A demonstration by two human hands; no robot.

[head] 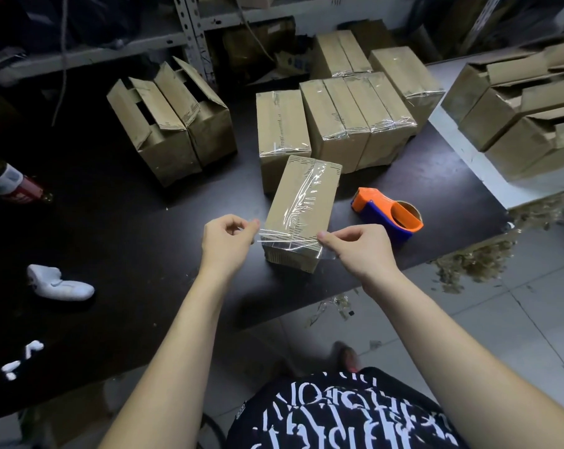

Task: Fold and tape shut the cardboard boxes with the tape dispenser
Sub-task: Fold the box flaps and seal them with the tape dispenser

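Note:
A small brown cardboard box (301, 202) lies on the dark table (128, 228) in front of me, with clear tape running along its top seam. A loose strip of clear tape (287, 243) stretches across the box's near end. My left hand (229, 243) pinches the strip's left end, and my right hand (355, 249) pinches its right end. The orange and blue tape dispenser (387, 213) rests on the table just right of the box, touched by neither hand.
Several taped boxes (348, 118) stand behind the box. Two untaped boxes (170, 118) with raised flaps stand at the back left, and more open boxes (517, 108) are stacked at the right. A white object (58, 283) lies at the left. Tape scraps litter the floor (468, 264).

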